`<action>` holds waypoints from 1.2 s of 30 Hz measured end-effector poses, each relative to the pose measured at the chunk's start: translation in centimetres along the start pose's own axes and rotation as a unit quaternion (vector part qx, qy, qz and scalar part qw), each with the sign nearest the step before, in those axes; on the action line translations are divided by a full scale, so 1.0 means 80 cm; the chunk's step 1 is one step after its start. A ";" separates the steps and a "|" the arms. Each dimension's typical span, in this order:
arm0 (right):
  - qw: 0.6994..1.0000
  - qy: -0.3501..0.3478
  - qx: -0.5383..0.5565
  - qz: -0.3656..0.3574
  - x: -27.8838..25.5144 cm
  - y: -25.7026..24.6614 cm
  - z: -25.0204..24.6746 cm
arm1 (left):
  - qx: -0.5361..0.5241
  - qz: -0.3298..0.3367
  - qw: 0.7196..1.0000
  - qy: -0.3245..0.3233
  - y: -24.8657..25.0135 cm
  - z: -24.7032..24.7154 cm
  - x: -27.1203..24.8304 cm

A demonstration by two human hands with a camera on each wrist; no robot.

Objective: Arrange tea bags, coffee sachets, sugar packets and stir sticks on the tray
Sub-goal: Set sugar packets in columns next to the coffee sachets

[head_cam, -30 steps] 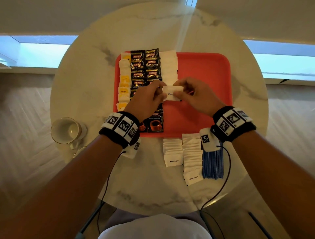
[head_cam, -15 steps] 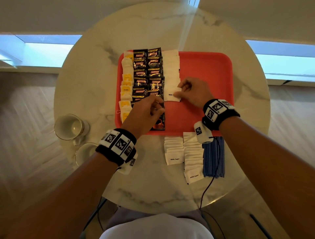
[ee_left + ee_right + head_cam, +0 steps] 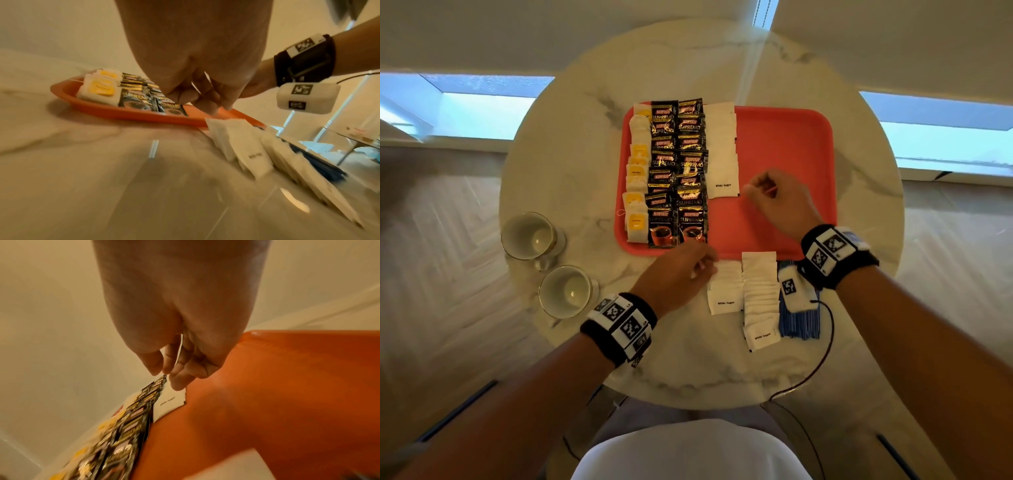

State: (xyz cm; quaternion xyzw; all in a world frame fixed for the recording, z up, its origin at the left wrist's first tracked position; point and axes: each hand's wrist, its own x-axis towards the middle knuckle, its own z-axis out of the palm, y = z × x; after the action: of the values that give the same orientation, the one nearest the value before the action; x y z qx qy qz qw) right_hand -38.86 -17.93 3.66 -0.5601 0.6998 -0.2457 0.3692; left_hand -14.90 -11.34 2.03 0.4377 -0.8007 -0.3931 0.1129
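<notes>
A red tray (image 3: pixel 791 144) carries a column of tea bags (image 3: pixel 637 192), two columns of black coffee sachets (image 3: pixel 678 171) and a column of white sugar packets (image 3: pixel 722 154). My right hand (image 3: pixel 753 192) hovers over the tray just right of the nearest sugar packet (image 3: pixel 170 400), fingers loosely curled and holding nothing. My left hand (image 3: pixel 705 267) is off the tray's near edge, its curled fingertips (image 3: pixel 207 108) just above the far end of the loose sugar packets (image 3: pixel 726 294) on the table. It grips nothing. Blue stir sticks (image 3: pixel 799 322) lie beside them.
Two empty cups (image 3: pixel 530 236) (image 3: pixel 566 291) stand at the table's left edge. A longer row of sugar packets (image 3: pixel 760 298) lies between the short row and the sticks. The tray's right half is bare. A cable hangs from my right wrist.
Both hands held one sugar packet over the tray. The right hand laid it at the near end of the sugar column and let go. The left hand drew back to the packets on the table.
</notes>
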 end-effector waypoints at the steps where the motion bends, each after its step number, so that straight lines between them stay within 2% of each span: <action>1: 1.000 -0.007 0.005 0.000 -0.018 0.003 0.000 | 0.006 0.006 1.000 -0.008 0.002 0.009 -0.009; 5: 0.999 -0.051 0.016 0.003 -0.088 0.016 0.006 | 0.054 0.006 0.999 -0.008 0.000 0.043 -0.037; 11: 0.995 -0.074 0.052 0.035 -0.161 0.038 0.029 | 0.113 -0.068 0.991 -0.007 -0.004 0.066 -0.049; 17: 0.995 -0.067 0.051 0.045 -0.187 0.047 0.044 | 0.005 -0.146 0.989 -0.022 0.005 0.063 -0.045; 23: 0.997 -0.060 0.056 0.009 -0.191 0.040 0.050 | -0.015 -0.087 0.996 -0.024 0.000 0.040 -0.055; 27: 0.996 -0.082 0.037 -0.013 -0.186 0.037 0.053 | -0.036 -0.039 0.999 0.008 0.008 0.019 -0.057; 32: 0.993 -0.108 0.039 -0.030 -0.179 0.030 0.050 | -0.065 -0.044 0.996 0.038 0.016 0.021 -0.045; 36: 0.995 -0.078 0.064 0.005 -0.175 0.031 0.042 | -0.009 -0.065 0.998 0.009 0.006 0.043 -0.034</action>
State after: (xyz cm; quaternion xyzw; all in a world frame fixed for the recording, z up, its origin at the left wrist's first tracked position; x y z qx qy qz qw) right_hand -36.33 -3.52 3.13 -0.5494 0.6543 -0.2439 0.4588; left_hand -15.41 -7.25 0.54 0.4913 -0.7659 -0.4030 0.0983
